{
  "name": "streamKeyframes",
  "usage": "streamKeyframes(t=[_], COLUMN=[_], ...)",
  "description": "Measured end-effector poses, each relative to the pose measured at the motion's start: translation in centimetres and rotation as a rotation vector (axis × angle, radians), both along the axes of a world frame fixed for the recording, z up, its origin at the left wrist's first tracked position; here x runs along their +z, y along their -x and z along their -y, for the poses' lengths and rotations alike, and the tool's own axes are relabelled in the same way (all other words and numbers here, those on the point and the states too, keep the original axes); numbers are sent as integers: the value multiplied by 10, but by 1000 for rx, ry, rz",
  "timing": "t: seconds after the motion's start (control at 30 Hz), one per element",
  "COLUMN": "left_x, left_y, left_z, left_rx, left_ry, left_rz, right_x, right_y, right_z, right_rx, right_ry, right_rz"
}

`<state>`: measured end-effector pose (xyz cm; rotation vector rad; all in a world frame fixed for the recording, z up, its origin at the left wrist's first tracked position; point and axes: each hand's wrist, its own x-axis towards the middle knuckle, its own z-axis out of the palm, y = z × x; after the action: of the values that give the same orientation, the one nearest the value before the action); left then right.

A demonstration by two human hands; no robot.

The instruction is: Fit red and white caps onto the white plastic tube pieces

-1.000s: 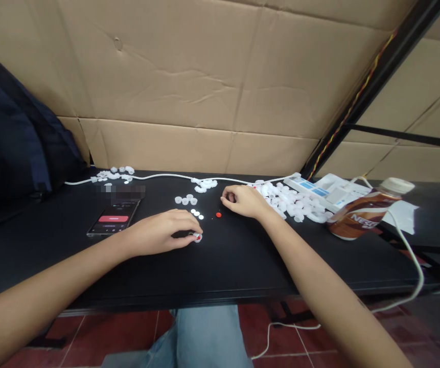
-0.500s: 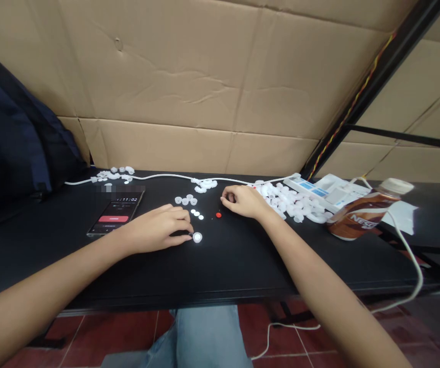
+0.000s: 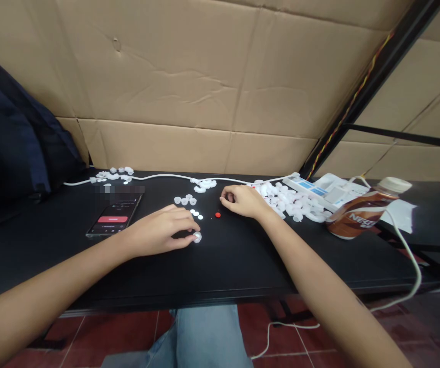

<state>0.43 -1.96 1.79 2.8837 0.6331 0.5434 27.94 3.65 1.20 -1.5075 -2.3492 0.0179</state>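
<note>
My left hand [image 3: 168,227] is over the table with thumb and index finger closed at the rim of a small round white cap [image 3: 198,237] with a translucent edge. Just beyond those fingers lie a few flat white discs [image 3: 195,213] and a cluster of translucent ring-shaped caps [image 3: 185,200]. My right hand [image 3: 242,200] rests on the table, fingers curled in toward the thumb; whether anything is inside cannot be seen. A small red disc [image 3: 217,215] lies between the hands, nearer the right one.
A heap of white plastic pieces [image 3: 291,199] lies right of my right hand. Beyond it are a white box [image 3: 311,191] and a brown bottle [image 3: 361,212]. A phone [image 3: 116,217] lies left, near a dark backpack [image 3: 24,122]. A white cable [image 3: 158,176] runs along the back.
The fingers of my left hand have moved from beside the white cap onto its rim, partly covering it. My right hand stays in place.
</note>
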Motion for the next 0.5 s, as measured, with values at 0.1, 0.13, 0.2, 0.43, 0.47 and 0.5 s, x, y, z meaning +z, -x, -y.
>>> streamKeyframes(t=[0.1, 0.13, 0.2, 0.43, 0.47, 0.5], left_x=[-2, -3, -3, -5, -6, -6], left_y=[-1, -1, -1, -3, -4, -4], left_z=[0, 0, 1, 3, 3, 3], left_rx=[-4, -7, -15, -30, -23, -17], left_ry=[8, 13, 23, 63, 81, 101], left_rz=[-14, -11, 0, -22, -27, -28], right_x=[0, 0, 0, 0, 0, 0], right_y=[0, 0, 0, 1, 1, 1], right_z=[0, 0, 0, -1, -1, -1], right_rx=[-7, -9, -10, -3, -2, -2], right_ry=[0, -1, 0, 0, -1, -2], right_rz=[-1, -1, 1, 0, 0, 1])
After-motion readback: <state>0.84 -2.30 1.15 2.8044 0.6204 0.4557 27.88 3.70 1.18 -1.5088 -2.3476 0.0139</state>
